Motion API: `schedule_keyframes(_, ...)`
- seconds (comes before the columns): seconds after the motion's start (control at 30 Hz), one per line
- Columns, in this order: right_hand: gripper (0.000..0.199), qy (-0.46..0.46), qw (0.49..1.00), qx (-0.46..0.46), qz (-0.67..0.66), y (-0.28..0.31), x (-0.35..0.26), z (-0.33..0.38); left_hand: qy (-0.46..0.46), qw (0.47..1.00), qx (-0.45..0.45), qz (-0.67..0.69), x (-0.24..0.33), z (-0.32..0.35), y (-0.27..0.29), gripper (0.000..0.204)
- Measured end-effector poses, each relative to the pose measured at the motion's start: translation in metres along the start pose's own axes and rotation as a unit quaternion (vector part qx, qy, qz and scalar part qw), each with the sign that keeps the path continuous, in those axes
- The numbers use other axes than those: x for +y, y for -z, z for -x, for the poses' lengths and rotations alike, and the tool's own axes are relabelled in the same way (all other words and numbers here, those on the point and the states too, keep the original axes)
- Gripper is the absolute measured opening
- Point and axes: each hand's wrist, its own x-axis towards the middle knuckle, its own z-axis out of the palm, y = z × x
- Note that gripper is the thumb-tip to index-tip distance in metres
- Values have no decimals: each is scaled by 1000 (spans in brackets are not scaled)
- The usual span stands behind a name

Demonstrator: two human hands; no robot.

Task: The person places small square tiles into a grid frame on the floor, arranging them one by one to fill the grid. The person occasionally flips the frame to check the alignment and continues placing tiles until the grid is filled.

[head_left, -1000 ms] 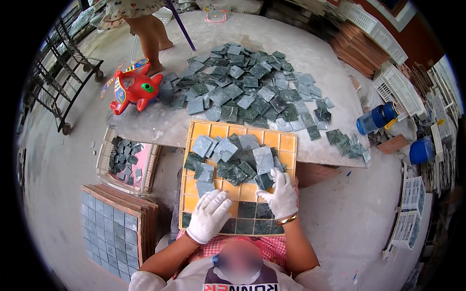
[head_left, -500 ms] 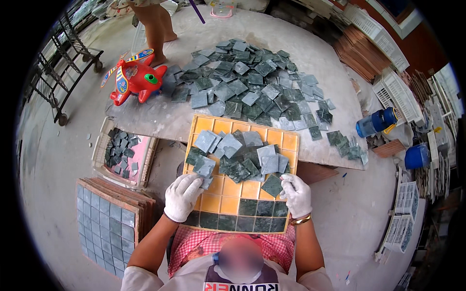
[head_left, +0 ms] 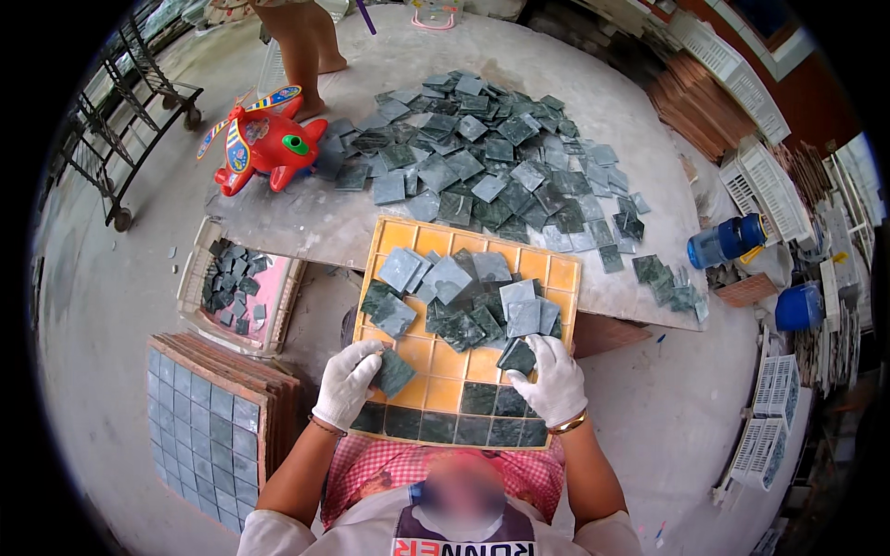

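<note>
Both gloved hands rest on the yellow tray (head_left: 554, 274), which lies across the person's lap and against the counter (head_left: 306, 222). The left hand (head_left: 348, 383) pinches a dark green tile (head_left: 394, 372) at its right edge, fingers closed on it; the right hand (head_left: 556, 380) grips another tile (head_left: 516, 356) at its left. Just beyond the hands sits a loose heap of tiles (head_left: 454, 301), overlapping and tilted; below the hands a row of tiles (head_left: 454, 426) already lies flat in the grid. The risk, as I judge it, is that either tile goes into its cell skewed or rides over a rib, or that a hand nudges the heap and slides tiles onto the set row. The tray overhangs the counter edge, so a hard press near the hands could tip it.
</note>
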Motion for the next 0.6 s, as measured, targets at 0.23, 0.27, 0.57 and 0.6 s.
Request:
schedule_keyframes(0.23,57,-171,927,-59,-330,7,-9,5,28,998,-36,43,-3,11,3,30)
schedule_keyframes(0.27,58,-121,949,-70,-284,5,-19,5,17,998,-39,35,-4,12,3,31)
schedule_keyframes(0.57,53,31,991,-104,-72,-35,-70,11,1,996,-80,27,-5,17,18,41)
schedule_keyframes(0.6,51,36,990,-100,-96,-35,-69,12,-4,995,-89,36,-9,17,18,41)
